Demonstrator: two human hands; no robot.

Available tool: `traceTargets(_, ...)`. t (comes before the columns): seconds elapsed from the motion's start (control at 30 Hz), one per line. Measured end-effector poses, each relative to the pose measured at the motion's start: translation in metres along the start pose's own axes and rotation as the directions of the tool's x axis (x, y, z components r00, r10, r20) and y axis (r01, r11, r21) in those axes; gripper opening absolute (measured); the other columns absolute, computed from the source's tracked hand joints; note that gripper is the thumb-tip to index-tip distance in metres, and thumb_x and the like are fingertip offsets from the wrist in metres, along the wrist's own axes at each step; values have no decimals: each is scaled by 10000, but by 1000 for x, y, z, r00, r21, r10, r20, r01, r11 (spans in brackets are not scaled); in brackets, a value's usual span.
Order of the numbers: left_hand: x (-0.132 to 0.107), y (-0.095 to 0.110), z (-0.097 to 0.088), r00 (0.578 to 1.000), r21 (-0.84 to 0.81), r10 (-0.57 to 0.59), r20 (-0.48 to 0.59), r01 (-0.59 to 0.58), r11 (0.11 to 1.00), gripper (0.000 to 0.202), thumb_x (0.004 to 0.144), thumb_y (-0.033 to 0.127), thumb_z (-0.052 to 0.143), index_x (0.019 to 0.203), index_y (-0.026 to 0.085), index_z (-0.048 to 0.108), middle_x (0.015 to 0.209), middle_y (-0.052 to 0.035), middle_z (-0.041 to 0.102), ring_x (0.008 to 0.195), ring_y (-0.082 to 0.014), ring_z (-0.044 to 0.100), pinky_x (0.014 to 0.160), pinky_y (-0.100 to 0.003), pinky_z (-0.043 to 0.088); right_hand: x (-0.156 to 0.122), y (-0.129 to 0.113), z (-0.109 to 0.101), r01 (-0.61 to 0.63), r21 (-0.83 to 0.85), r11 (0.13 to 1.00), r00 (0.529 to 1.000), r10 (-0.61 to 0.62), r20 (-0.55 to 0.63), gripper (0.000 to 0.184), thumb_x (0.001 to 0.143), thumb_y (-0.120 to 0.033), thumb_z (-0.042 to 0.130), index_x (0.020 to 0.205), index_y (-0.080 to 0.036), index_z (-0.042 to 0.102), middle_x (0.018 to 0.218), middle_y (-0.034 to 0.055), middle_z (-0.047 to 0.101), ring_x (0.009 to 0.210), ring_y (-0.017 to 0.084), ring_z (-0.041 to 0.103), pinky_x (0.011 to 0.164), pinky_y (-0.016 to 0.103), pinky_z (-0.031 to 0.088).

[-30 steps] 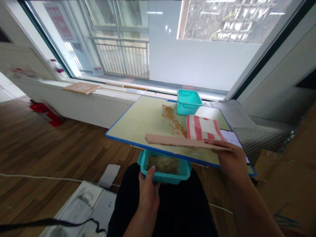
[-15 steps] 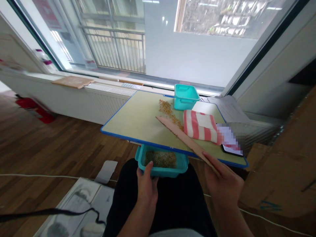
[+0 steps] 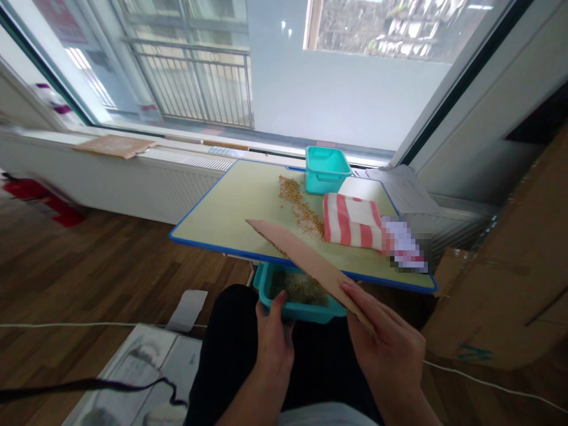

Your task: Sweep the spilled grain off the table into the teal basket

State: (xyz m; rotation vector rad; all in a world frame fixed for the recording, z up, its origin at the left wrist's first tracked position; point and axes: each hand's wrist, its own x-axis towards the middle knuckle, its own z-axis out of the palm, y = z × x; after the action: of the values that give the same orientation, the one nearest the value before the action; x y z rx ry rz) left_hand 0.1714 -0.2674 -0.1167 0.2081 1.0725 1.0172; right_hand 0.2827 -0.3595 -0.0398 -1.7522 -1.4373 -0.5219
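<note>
My left hand (image 3: 274,337) grips the near rim of a teal tub (image 3: 296,299) holding grain, kept on my lap just under the front edge of the blue-rimmed table (image 3: 231,216). My right hand (image 3: 385,349) is closed on one end of a long cardboard strip (image 3: 296,254), which slants up and left over the table edge and the tub. A trail of yellow grains (image 3: 299,204) lies on the table beyond the strip's far end. A second teal tub (image 3: 326,169) stands at the table's back edge.
A red-and-white striped cloth (image 3: 352,220) lies right of the grains, with a phone (image 3: 406,251) beside it. Cardboard boxes (image 3: 506,278) stand at the right. Papers and a black cable (image 3: 146,378) lie on the wooden floor at the left.
The cardboard strip swung from lying along the table's front edge to slanting across it, and my right hand pulled back toward my lap. The tub stayed under the table edge.
</note>
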Motion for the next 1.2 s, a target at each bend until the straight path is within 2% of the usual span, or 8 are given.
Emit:
traceTargets(0.17,0,0,-3,1000,1,0,0,0,1000,396,769,212,720,1126,259,555,1171,-76,643,957,-214,652,800,-405,563,0,22,-24,-46,-89,995,998,42,-43,361,826,-134,663,1170,-240,695,1127,15,739,997,180,713,969,269,541)
traceTargets(0.43,0,1,-2,1000,3,-13,5,13,1000,386,768,220,723,1118,258,562,1180,-78,640,969,-223,649,787,-396,561,-4,41,-29,-23,-147,989,999,16,-43,285,851,-183,657,1130,-205,712,1058,34,758,956,193,725,917,260,564)
traceTargets(0.57,5,6,-20,1000,-3,-4,-13,4,1000,377,749,197,723,1092,254,579,1125,-66,656,937,-215,650,768,-378,560,-11,35,-39,-64,-180,982,996,52,-71,354,851,-172,658,1192,-262,688,1051,1,759,953,198,725,905,284,568)
traceTargets(0.73,37,30,-48,987,-1,87,-134,-88,996,372,701,192,729,1044,248,596,1025,-40,660,887,-190,635,718,-326,547,-11,27,-30,45,-77,996,999,-47,-19,438,828,-136,667,1237,-292,667,1103,-13,745,994,203,713,965,299,537)
traceTargets(0.83,63,56,-58,960,-36,191,-205,-202,979,359,692,227,729,1015,250,576,960,-12,638,815,-159,619,682,-297,530,8,17,0,127,22,992,992,-127,11,431,816,-115,652,1219,-266,677,1141,-4,734,1024,202,703,998,296,517)
traceTargets(0.97,85,93,-69,938,-45,244,-247,-262,964,368,694,289,728,1019,253,560,906,1,613,737,-151,607,652,-309,523,77,-17,75,239,234,942,953,-274,127,335,820,-111,568,1092,-210,736,1104,32,747,1024,203,704,951,288,539)
traceTargets(1.1,92,121,-78,928,-72,210,-307,-242,968,347,713,308,711,1023,246,569,865,-9,608,712,-166,602,624,-327,522,159,-50,168,86,375,923,906,-229,357,393,743,-50,536,995,-227,780,1029,35,765,977,216,715,907,311,541)
traceTargets(1.2,93,135,-83,937,-133,192,-292,-239,962,376,721,299,707,1072,251,581,933,-29,634,751,-185,626,648,-355,532,192,-48,213,-145,433,890,852,-110,512,392,711,-30,518,944,-194,788,868,39,779,860,215,728,812,313,550)
